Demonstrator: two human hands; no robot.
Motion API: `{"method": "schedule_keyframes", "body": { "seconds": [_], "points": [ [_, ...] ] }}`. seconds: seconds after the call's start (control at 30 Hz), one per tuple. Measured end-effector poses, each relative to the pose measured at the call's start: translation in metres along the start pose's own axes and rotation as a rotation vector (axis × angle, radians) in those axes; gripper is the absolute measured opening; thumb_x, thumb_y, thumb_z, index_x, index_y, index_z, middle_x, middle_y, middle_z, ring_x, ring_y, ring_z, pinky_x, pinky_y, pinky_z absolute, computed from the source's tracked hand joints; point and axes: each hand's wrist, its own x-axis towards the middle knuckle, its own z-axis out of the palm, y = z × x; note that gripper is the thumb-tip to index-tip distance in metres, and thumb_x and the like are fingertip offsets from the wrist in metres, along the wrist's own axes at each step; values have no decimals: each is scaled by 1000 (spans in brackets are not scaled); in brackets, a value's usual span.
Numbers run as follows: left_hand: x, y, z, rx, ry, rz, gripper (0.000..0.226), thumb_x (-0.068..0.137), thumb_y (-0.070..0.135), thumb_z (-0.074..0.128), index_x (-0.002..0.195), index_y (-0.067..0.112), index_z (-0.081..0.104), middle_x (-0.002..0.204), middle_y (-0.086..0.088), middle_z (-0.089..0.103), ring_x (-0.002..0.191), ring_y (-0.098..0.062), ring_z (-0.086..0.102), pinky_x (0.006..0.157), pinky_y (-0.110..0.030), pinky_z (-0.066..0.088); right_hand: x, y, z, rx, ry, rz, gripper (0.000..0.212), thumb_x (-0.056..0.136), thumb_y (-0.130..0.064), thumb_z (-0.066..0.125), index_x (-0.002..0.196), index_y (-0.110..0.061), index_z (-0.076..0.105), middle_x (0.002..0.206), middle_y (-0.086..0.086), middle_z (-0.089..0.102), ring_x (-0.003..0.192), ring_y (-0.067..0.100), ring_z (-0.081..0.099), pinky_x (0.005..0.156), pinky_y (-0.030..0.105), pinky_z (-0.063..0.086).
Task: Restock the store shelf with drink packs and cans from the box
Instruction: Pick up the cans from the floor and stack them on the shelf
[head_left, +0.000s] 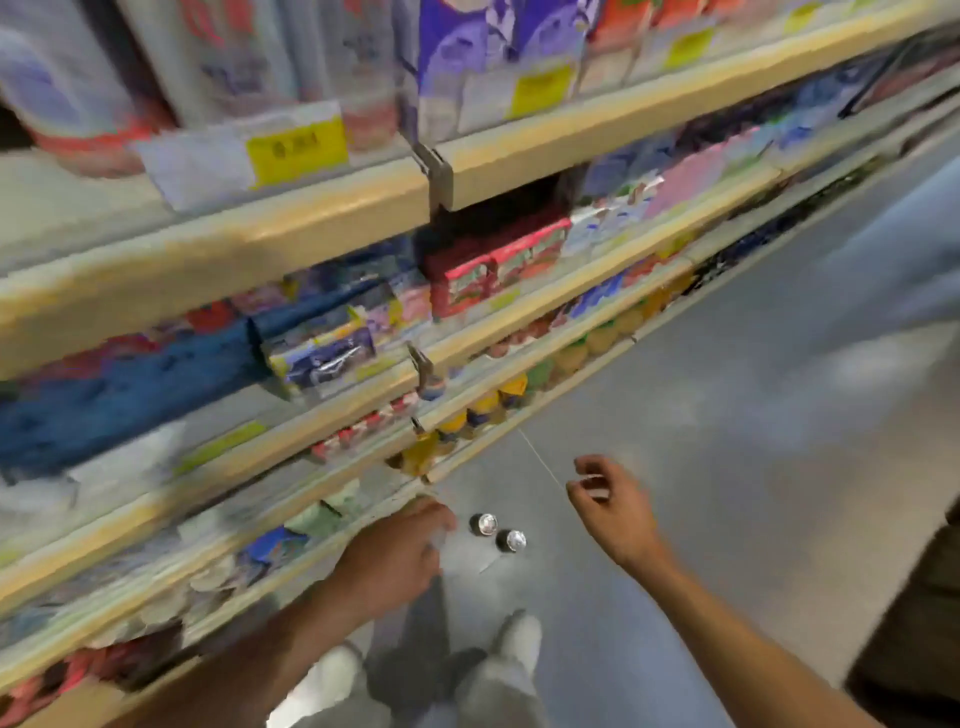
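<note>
Two cans (483, 524) stand on the floor (727, 467) between the hands, by the shelf (311, 223). Left hand (395, 556) has curled fingers, but blur hides any grip; right hand (613, 506) hangs loosely curled, holding nothing.

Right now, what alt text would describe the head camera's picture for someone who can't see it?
A person's left hand and right hand reach down toward two dark cans with silver tops standing on the grey floor, beside cream-edged store shelves packed with colourful drink packs.
</note>
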Motion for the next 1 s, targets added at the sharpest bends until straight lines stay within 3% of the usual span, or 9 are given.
{"method": "schedule_keyframes", "body": {
  "seconds": [0.07,0.13,0.27,0.47,0.6,0.7,0.87,1.0],
  "points": [
    [36,-14,42,40,-82,-46,38,85,18,51,116,39,53,128,20,47,90,-14,62,73,-30,47,21,51,13,-36,-36,51,28,86,-21,72,113,-22,63,115,-2,68,93,9,68,80,24,58],
    [70,-30,78,72,-135,-82,37,86,19,49,118,38,52,128,15,48,95,-19,62,78,-33,49,40,92,29,-70,-73,85,35,87,-22,71,120,-18,62,119,-1,66,101,16,66,90,38,56],
    [136,-73,163,108,-200,-134,35,90,24,54,122,37,52,129,11,50,102,-19,63,86,-35,52,80,184,79,-150,-158,152,43,88,-23,70,129,-17,59,128,3,62,111,21,63,98,39,51],
    [225,-150,298,241,-253,-145,42,91,23,55,131,34,45,133,9,47,105,-22,63,79,-32,47,135,330,180,-338,-323,202,58,88,-26,70,141,-20,48,143,8,52,123,28,56,101,35,46],
    [269,-195,374,346,-299,-147,53,91,25,60,140,28,39,142,4,41,106,-25,66,82,-39,55,152,414,243,-411,-444,254,74,87,-28,69,152,-18,35,152,10,41,130,30,52,103,37,45],
    [296,-214,411,391,-293,-186,63,92,22,58,149,26,29,152,3,30,104,-28,66,84,-42,55,162,454,277,-433,-471,279,82,86,-27,71,154,-20,27,156,9,36,127,32,54,102,38,48],
    [338,-238,461,264,-262,-230,77,91,12,59,152,33,18,161,4,16,96,-31,68,82,-39,55,189,502,331,-473,-424,215,96,85,-25,74,159,-27,13,167,5,11,123,33,58,98,39,54],
    [357,-255,487,189,-213,-204,79,91,17,58,156,32,15,162,7,15,102,-28,66,85,-39,56,204,518,357,-492,-385,174,90,85,-26,73,157,-25,19,164,6,23,124,33,57,95,42,56]
  ]
}}
